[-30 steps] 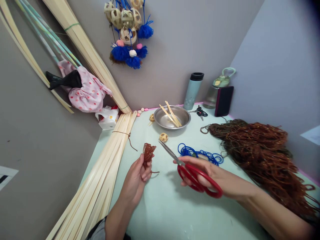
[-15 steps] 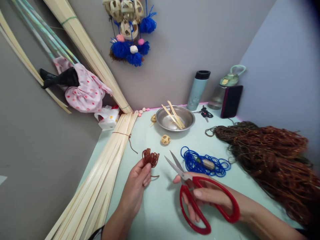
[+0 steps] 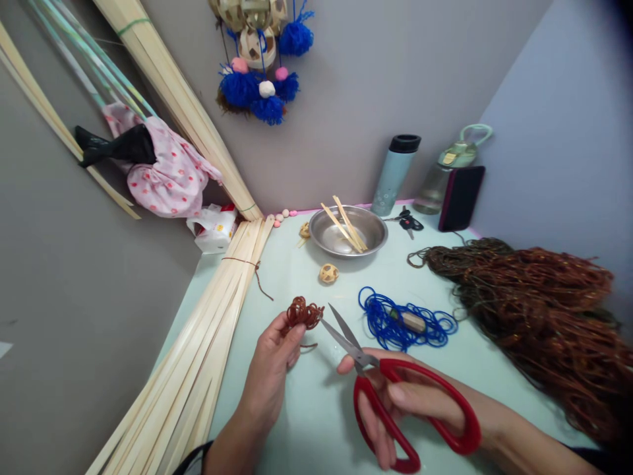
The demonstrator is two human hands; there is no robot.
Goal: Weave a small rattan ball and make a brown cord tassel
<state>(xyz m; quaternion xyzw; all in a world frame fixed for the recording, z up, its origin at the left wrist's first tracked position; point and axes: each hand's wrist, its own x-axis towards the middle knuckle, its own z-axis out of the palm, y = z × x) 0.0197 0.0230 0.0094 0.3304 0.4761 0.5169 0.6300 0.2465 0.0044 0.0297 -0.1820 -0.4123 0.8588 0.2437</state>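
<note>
Between the thumb and fingers of my left hand (image 3: 274, 359) is pinched a small looped bundle of brown yarn (image 3: 302, 313), with a loose end sticking out below. My right hand (image 3: 410, 396) grips red-handled scissors (image 3: 363, 359), thumb and fingers through the handles. The blades are apart and point up and left, one tip at the right edge of the yarn loops. Behind the scissors lies a tangle of blue cord (image 3: 386, 323) around a small pale block (image 3: 411, 321). A small woven ball (image 3: 328, 274) sits on the table beyond my hands.
A metal bowl (image 3: 321, 241) with pale strips stands at the back, near a tumbler (image 3: 395, 175), keys (image 3: 408, 221), a bottle (image 3: 435, 185) and a phone (image 3: 461, 198). Brown yarn (image 3: 534, 310) heaps at right. Long flat strips (image 3: 198, 356) run along the left. Blue tassels (image 3: 267, 109) hang above.
The scissors' blades have come closer to the brown yarn, with one tip now at its edge. The yarn loops have turned and bunched towards the right in my left hand.
</note>
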